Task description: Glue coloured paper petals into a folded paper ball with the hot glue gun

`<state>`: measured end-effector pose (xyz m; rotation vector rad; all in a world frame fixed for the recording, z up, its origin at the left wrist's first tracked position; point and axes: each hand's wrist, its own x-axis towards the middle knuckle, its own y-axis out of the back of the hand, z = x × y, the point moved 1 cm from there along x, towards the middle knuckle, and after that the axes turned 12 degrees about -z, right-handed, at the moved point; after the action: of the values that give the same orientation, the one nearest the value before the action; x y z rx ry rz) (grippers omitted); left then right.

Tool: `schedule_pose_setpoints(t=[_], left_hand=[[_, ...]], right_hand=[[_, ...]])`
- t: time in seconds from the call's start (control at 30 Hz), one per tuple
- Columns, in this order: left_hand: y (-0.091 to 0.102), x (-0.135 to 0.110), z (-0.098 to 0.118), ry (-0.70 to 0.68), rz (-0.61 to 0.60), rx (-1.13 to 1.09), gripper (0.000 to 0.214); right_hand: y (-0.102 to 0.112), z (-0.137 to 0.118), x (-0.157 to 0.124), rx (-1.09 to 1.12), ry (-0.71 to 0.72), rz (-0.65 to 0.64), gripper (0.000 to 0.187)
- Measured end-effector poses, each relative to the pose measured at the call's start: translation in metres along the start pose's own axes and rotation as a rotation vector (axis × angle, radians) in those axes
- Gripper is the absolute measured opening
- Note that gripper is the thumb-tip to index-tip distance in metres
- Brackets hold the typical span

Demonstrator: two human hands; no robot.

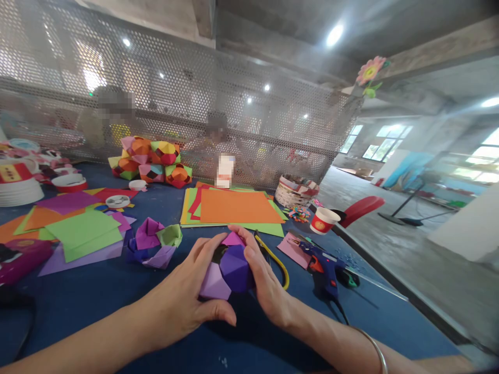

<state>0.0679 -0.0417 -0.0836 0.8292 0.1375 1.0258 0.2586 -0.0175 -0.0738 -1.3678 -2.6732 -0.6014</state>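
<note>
A folded paper ball (228, 267) in purple, lilac and pink sits on the blue table (117, 291) between both my hands. My left hand (187, 296) cups its left side, thumb under the lilac face. My right hand (263, 278) presses its right side, fingers curled over the pink top. Both hands are closed on it. A thin bangle (376, 350) rings my right wrist.
Folded purple and green paper pieces (156, 241) lie to the left. A stack of coloured sheets (232, 208) lies behind. Yellow-handled scissors (275, 257), a blue glue gun (325, 267) and a paper cup (323, 221) are to the right. Finished paper balls (152, 161) stand by the mesh screen.
</note>
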Motion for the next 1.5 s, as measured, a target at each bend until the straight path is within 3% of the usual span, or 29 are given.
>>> schedule_pose_setpoints(t=[0.1, 0.37, 1.1, 1.3, 1.5], left_hand=[[-0.002, -0.001, 0.002, -0.016, 0.019, 0.022, 0.111], [0.002, 0.0, 0.011, 0.054, -0.032, 0.046, 0.097], [0.001, 0.003, 0.01, 0.103, -0.026, 0.006, 0.089], [-0.001, 0.003, 0.013, 0.101, -0.012, -0.036, 0.085], [0.003, 0.007, 0.016, 0.141, 0.031, -0.161, 0.085]], right_hand=[[-0.002, -0.004, -0.001, -0.007, 0.014, -0.042, 0.061], [-0.002, -0.008, -0.001, -0.034, 0.045, -0.095, 0.051], [-0.011, -0.014, -0.003, -0.065, 0.007, -0.092, 0.047], [-0.011, -0.015, -0.004, -0.057, -0.04, -0.081, 0.053], [-0.002, -0.017, 0.004, -0.02, -0.121, -0.115, 0.074]])
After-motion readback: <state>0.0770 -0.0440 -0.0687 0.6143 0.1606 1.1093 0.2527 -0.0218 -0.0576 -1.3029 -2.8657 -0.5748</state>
